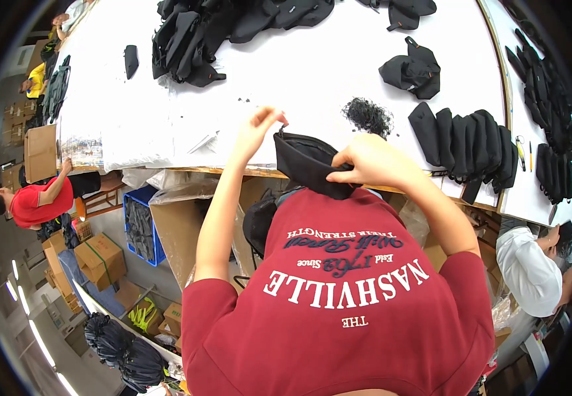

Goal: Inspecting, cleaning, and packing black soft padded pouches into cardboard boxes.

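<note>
A black fabric pouch hangs at the near table edge in front of my chest, its mouth partly open and facing up. My right hand is closed on the pouch's right end, thumb on the near side and the curled fingers behind the rim. At the opposite corner my left hand is raised, thumb and finger pinched together on a thin pull or tab at the rim. What that small piece is exactly is too small to tell. The inside of the pouch is dark.
Black thread scraps lie beyond my right hand. A row of black pouches rests at right, near a pen. A large heap of black pouches covers the far side. One co-worker is at left, another at right.
</note>
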`<state>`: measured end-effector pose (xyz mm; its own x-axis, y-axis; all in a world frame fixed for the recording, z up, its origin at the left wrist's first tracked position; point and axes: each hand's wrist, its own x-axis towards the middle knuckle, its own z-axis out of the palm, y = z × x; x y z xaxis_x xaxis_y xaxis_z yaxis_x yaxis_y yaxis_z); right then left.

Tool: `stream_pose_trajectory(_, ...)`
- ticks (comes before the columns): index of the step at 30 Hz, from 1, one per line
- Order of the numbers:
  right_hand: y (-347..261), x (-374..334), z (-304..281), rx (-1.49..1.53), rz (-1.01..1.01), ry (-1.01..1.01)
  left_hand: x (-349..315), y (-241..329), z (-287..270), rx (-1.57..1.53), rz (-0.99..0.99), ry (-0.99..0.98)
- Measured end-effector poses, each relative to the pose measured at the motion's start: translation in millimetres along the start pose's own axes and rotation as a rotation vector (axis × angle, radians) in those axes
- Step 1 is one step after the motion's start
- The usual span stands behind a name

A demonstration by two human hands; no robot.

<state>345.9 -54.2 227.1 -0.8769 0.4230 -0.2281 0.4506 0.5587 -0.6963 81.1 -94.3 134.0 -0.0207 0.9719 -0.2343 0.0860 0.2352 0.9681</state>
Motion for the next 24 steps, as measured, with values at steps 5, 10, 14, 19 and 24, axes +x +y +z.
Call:
stream_pose_trajectory(5, -4.3, -0.5, 3.8, -0.055, 0.015, 0.07, 71.3, -113.3, -37.4, 0.83, 0.004, 0.571)
stream_pose_trajectory(10, 3.5, -9.1, 2.5, -0.134, 0.054, 0.238, 77.6, -96.9, -38.9, 0.895, 0.166, 0.514)
stream_pose_trajectory(14, 9.7, -8.9, -0.7, -0.349, -0.056, 0.361, 40.2, 27.4, 15.3, 0.104, 0.42, 0.379)
stream_pose_trajectory(19, -3.5, -4.2, -15.8, -0.464, -0.12, 0.416, 6.0, 77.8, 30.8, 0.65, 0.65, 0.034)
stream_pose_trajectory(24, -20.0, -12.1, -22.1, -0.449, -0.188, 0.476, 1.2, 48.8, 9.2, -0.031, 0.264, 0.187)
